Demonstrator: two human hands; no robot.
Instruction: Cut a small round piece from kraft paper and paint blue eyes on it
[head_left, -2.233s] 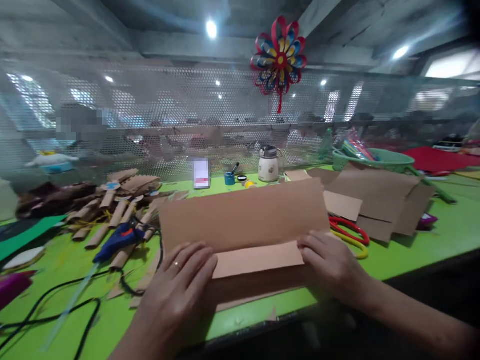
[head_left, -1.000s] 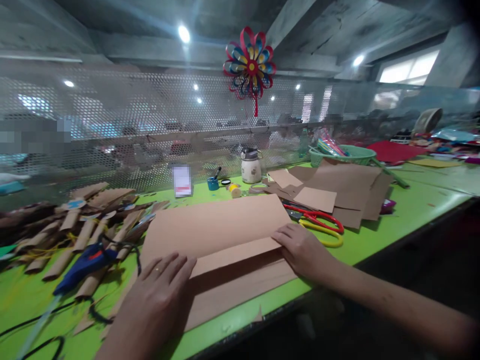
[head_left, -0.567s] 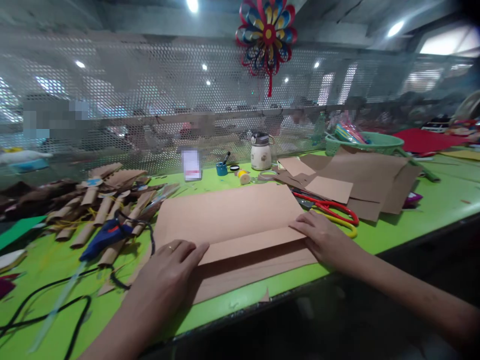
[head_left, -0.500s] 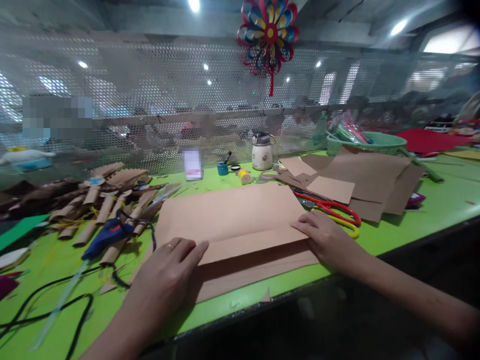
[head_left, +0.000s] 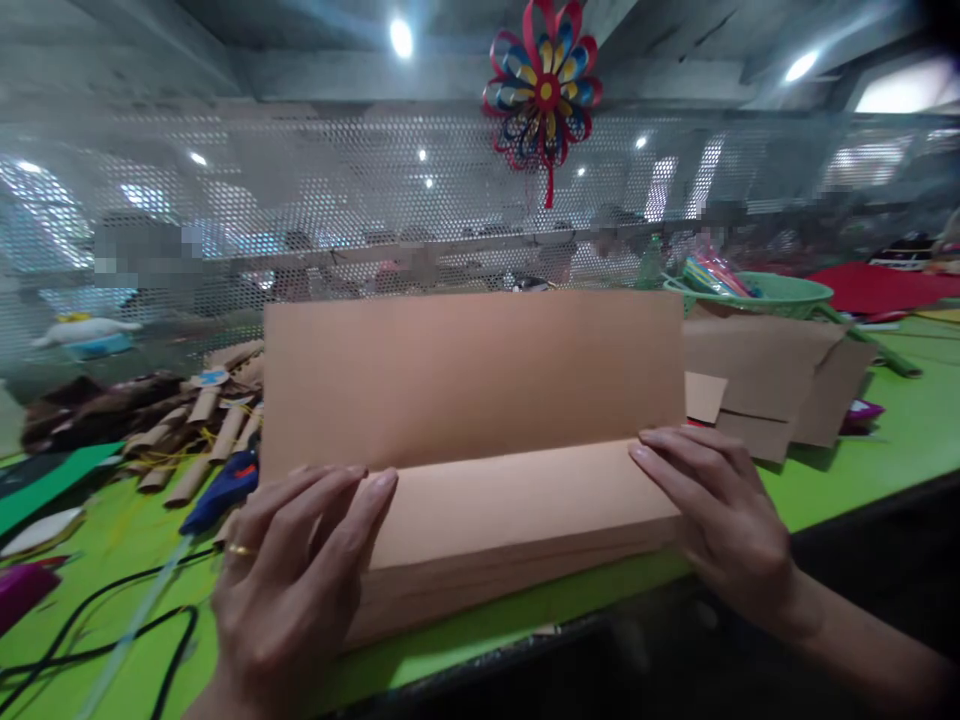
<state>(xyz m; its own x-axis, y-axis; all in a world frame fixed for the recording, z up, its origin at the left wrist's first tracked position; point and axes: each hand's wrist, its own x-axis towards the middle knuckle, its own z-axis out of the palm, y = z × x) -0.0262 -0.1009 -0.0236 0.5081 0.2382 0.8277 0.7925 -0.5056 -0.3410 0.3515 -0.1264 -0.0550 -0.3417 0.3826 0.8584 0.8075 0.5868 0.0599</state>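
Note:
A large sheet of brown kraft paper (head_left: 472, 380) stands in front of me, bent along a crease. Its back panel rises nearly upright, and the nearer part lies low toward the table edge. My left hand (head_left: 292, 580), with a ring on one finger, grips the left end of the crease with fingers closed. At the other end, my right hand (head_left: 727, 530) pinches the paper between thumb and fingers. Another brown layer shows beneath the front fold. Left of the paper lies a blue glue gun (head_left: 221, 492), partly hidden, with a translucent glue stick (head_left: 139, 630) at its end.
Brown paper tubes (head_left: 191, 480) with yellow string lie at left, and a black cord (head_left: 71, 590) loops nearby. Cut brown sheets (head_left: 757, 370) and a green basket (head_left: 795, 290) stand at right on the green table (head_left: 832, 500). A perforated metal screen (head_left: 360, 190) closes the back.
The paper's back panel has swung up from lying flat to nearly upright, hiding the bottle, the tape and most of the scissors. Both hands remain at the crease's ends.

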